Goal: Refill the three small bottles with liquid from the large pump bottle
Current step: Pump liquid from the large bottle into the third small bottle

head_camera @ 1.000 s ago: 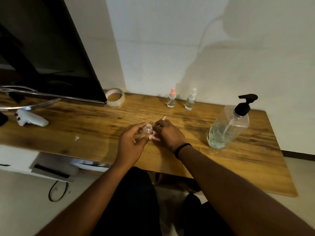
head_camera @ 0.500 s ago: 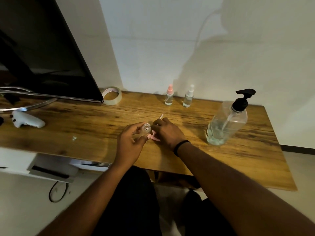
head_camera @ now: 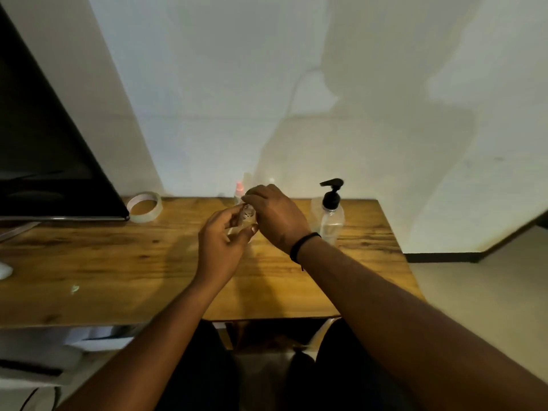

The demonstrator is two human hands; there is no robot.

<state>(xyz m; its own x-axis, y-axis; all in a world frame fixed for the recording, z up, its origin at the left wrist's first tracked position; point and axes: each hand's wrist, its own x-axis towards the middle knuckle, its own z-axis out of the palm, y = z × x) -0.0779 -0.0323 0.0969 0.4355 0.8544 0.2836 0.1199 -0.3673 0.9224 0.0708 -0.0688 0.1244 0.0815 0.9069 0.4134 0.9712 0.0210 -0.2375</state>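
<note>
Near the middle of the frame the left hand [head_camera: 221, 247] grips a small clear bottle [head_camera: 247, 216] by its body, raised above the worktop [head_camera: 124, 262], probably to steady it while the right hand works at its top. The bottle's long axis runs roughly upright, open neck tilted up toward the camera. The right hand [head_camera: 275, 215] curls over the neck, fingers bent; whether it pinches the cap I cannot tell. The pump bottle [head_camera: 330, 216] stands upright just right of the hands, within easy reach. A pink-capped bottle [head_camera: 238, 189] peeks out behind them.
</note>
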